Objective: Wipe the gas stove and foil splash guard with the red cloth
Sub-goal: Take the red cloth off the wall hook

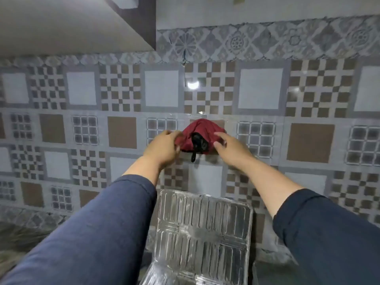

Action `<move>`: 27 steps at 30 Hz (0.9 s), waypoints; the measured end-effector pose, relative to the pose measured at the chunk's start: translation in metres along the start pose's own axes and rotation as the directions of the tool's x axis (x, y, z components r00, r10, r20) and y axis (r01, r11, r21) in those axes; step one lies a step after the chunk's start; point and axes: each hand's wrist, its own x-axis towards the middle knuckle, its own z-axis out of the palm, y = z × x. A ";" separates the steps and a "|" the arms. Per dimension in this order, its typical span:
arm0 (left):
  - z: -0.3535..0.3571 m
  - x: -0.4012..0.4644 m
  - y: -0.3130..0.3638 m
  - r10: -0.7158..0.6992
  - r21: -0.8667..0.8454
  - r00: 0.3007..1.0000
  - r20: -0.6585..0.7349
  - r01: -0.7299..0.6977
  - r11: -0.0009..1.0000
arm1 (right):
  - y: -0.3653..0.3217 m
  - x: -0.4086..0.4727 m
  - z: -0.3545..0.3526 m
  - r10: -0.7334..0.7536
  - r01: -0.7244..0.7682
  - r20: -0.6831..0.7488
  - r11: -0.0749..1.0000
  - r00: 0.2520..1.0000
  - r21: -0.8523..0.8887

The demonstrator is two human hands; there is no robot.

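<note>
The red cloth (202, 130) hangs bunched against the tiled wall at mid-height, with a black hook or loop (197, 145) showing in its middle. My left hand (164, 148) grips the cloth's left edge. My right hand (230, 150) touches its right side with fingers spread. Below the cloth, the ribbed foil splash guard (203, 233) stands against the wall at the bottom centre. The gas stove is out of view.
Patterned brown, grey and white wall tiles (121, 131) fill the view. A cabinet underside (67, 23) overhangs at the top left. A strip of dark countertop (18, 235) shows at the lower left. Both my forearms wear dark blue sleeves.
</note>
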 end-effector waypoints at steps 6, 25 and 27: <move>0.036 0.041 -0.003 0.055 -0.153 0.996 -0.064 -0.064 0.986 | -0.001 0.048 0.032 0.153 -0.078 -0.223 0.946 0.963 0.314; -0.008 -0.065 0.098 0.107 -0.349 0.983 -0.147 -0.153 0.925 | -0.015 -0.067 -0.058 0.092 0.001 -0.423 0.976 0.901 0.216; -0.009 -0.092 0.117 0.117 -0.366 0.986 -0.122 -0.154 0.918 | -0.007 -0.097 -0.069 0.105 -0.019 -0.410 0.978 0.906 0.208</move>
